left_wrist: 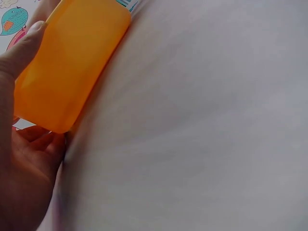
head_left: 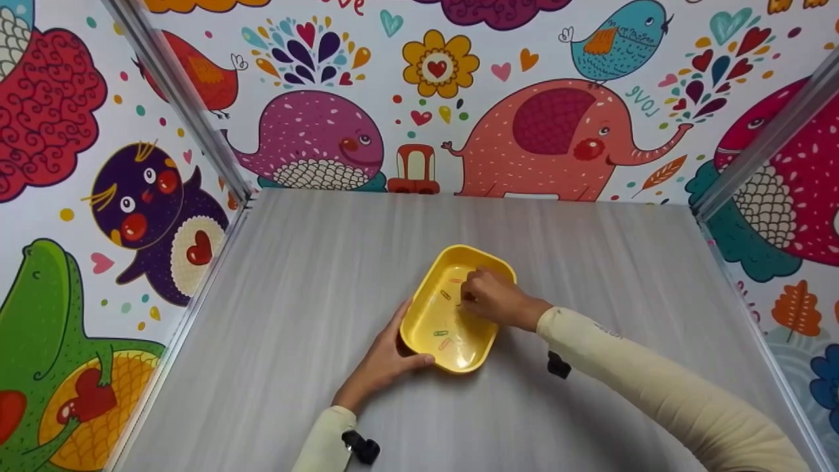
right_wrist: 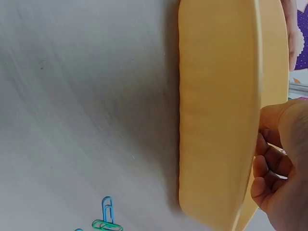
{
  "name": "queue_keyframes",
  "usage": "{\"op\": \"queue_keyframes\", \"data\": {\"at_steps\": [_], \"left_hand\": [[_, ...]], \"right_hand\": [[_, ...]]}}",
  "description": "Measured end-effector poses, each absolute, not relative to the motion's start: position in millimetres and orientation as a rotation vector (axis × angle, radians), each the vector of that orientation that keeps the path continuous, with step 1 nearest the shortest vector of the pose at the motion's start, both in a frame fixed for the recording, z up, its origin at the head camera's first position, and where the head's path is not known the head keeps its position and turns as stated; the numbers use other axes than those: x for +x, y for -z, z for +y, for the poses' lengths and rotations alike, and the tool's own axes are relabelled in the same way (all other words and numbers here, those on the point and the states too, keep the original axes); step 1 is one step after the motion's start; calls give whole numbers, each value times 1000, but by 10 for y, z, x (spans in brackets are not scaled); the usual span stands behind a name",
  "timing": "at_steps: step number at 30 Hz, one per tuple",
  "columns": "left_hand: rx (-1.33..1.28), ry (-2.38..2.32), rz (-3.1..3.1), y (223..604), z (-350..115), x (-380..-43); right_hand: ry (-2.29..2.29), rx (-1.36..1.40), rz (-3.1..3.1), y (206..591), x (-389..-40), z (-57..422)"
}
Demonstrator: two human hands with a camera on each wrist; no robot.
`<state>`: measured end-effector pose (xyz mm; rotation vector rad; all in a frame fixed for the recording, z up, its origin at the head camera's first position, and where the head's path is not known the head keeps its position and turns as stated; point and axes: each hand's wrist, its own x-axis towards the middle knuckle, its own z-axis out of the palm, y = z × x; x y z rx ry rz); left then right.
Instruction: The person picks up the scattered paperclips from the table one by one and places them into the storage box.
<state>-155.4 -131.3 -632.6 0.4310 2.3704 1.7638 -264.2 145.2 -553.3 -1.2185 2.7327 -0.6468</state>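
A yellow plastic tray (head_left: pixel 419 298) stands at a slant on the grey table, with several small paper clips scattered on its floor, among them a green clip (head_left: pixel 440 334) and a pink clip (head_left: pixel 445 344). My left hand (head_left: pixel 383 360) grips the tray's near left corner, thumb along the rim and fingers round the outer wall. Reaching over the right side, my right hand (head_left: pixel 491 296) is inside the tray with curled fingers, fingertips low by the clips. The tray wall hides its thumb and index tips in the right wrist view; I cannot tell whether they pinch a clip.
A blue paper clip (right_wrist: pixel 108 210) and a green paper clip (right_wrist: pixel 107 225) lie on the table beside the tray, with part of another at the frame edge. Printed cartoon walls (head_left: pixel 419 124) enclose the table's back and sides.
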Motion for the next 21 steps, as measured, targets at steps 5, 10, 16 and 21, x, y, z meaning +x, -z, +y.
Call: {"op": "queue_keyframes", "data": {"at_steps": [5,10,16,21], "left_hand": [[433,-1777,2363,6338,-1311,-1563],[418,-1792,2350,6338,-1311,-1558],[413,-1791,2353,6329,-1302,-1549],[431,-1786,2357,6322,-1299,-1552]], "right_hand": [[735,-1099,2682,5494,-2625,1491],[853,-1030,2665,5463,-2580,1573],[929,-982,2728,5413,-2498,1716],[1066,-937,2790,5415,-2402,1892]]}}
